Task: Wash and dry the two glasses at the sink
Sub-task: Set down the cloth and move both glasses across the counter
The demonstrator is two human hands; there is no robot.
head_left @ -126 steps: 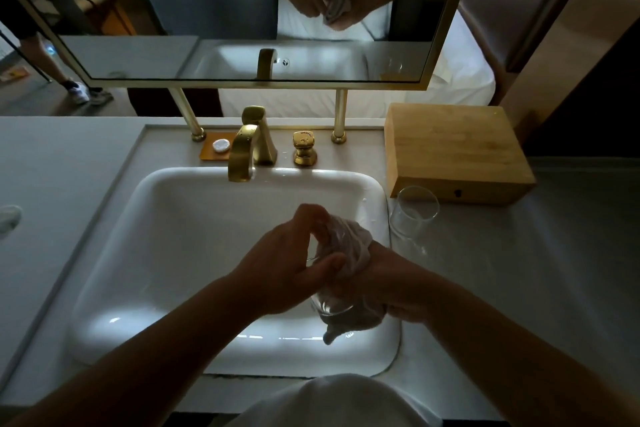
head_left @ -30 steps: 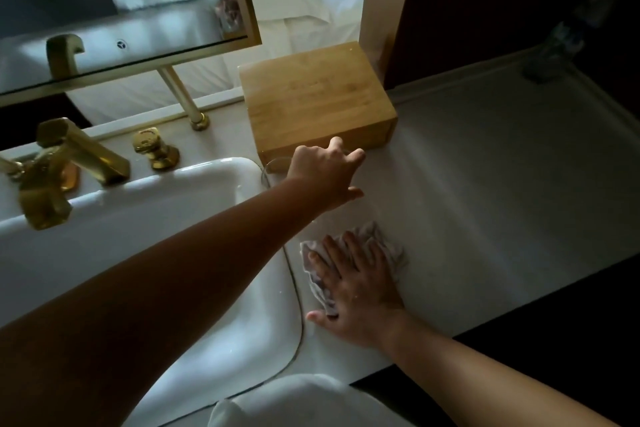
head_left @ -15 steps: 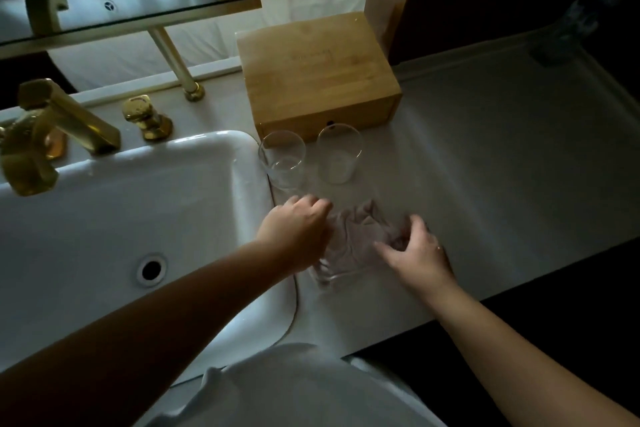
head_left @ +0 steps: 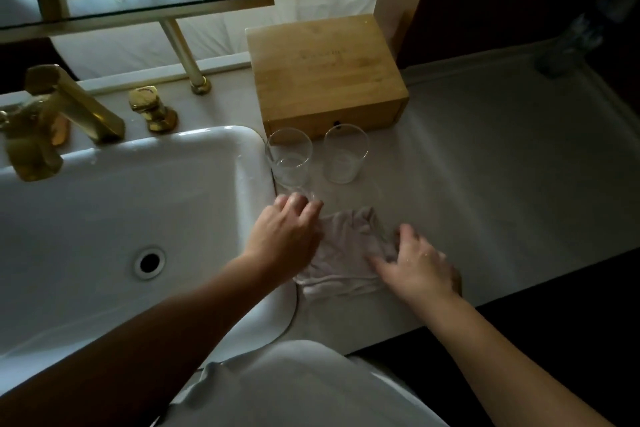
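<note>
Two clear glasses stand upright side by side on the pale counter, the left glass (head_left: 289, 158) next to the sink rim and the right glass (head_left: 344, 156) just beyond it, both in front of the wooden box. A crumpled pale cloth (head_left: 346, 250) lies on the counter nearer to me. My left hand (head_left: 285, 236) rests on the cloth's left edge with fingers spread, its fingertips close below the left glass. My right hand (head_left: 415, 263) lies flat on the cloth's right side, fingers apart. Neither hand holds a glass.
The white sink (head_left: 242, 163) with its drain (head_left: 149, 262) fills the left. A brass tap (head_left: 52, 121) and brass handle (head_left: 152, 109) stand behind it. A bamboo box (head_left: 329, 73) sits at the back. The counter (head_left: 502, 166) extends right to a dark front edge.
The glass I was wiping over the sink now stands beside the other. In the last half second both hands loosened on the cloth, which lies more spread out.
</note>
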